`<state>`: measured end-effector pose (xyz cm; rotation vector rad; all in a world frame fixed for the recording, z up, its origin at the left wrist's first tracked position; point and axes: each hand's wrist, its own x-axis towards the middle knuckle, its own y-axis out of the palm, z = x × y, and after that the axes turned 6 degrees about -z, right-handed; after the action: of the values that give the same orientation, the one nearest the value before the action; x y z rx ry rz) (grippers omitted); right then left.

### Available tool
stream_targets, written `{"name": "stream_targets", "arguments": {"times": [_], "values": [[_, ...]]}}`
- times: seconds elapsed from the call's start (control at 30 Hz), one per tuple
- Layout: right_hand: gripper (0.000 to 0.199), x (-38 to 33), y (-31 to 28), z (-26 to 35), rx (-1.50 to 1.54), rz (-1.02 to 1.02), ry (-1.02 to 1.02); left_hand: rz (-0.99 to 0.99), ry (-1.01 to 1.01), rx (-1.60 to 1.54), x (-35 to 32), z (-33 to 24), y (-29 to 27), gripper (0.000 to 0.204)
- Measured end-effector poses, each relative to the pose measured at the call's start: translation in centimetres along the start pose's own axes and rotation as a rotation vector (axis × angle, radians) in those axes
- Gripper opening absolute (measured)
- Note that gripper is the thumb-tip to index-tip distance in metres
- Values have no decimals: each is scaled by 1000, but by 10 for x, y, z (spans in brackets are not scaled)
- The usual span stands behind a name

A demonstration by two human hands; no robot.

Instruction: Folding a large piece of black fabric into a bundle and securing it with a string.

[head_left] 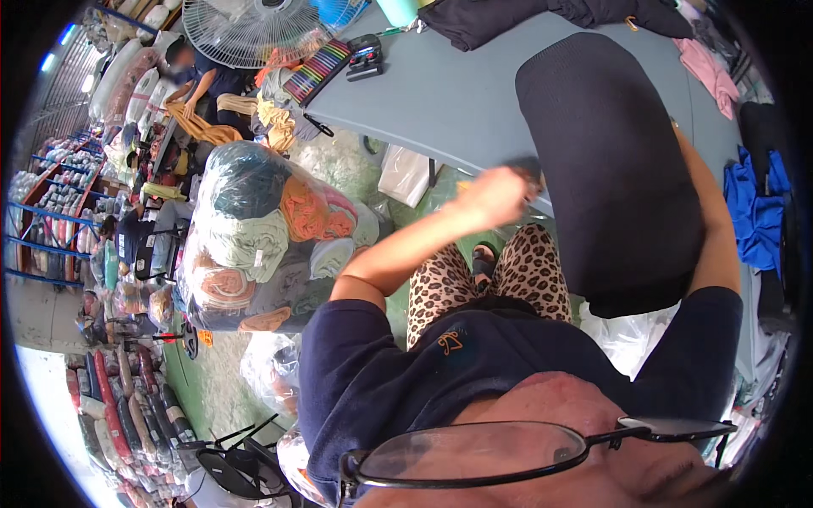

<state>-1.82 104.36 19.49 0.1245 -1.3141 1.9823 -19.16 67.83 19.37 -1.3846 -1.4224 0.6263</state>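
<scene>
Head view: left hand (494,196) pinching a black cloth (605,169) on the counter (440,102).
Cloth looks soft, light (edges grip best); right hand hidden, state unclear.

Plain black knitted cloth (610,169) in the grip; pale grey-blue table (440,93) beyond it; tan-and-black leopard-print trousers (525,271) below.

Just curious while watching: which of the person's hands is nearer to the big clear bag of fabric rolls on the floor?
The left. The left hand is raised beside the black garment, toward the clear bag. The right hand is hidden behind the garment, farther away.
</scene>
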Motion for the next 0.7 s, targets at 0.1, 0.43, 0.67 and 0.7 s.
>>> {"name": "stream_targets", "arguments": {"times": [0.1,0.43,0.67,0.7], "values": [[25,-1,-5,-10,-73,20,22,39,-212,-66,10,-39,2,18],[17,-87,-83,2,-377,494,640,-124,-247,-115,13,14,-3,18],[10,-195,-131,15,-242,203,612,-24,-226,-112,32,-12,-7,15],[10,-198,-131,14,-231,157,521,-16,-232,-44,35,-12,-9,16]]}}
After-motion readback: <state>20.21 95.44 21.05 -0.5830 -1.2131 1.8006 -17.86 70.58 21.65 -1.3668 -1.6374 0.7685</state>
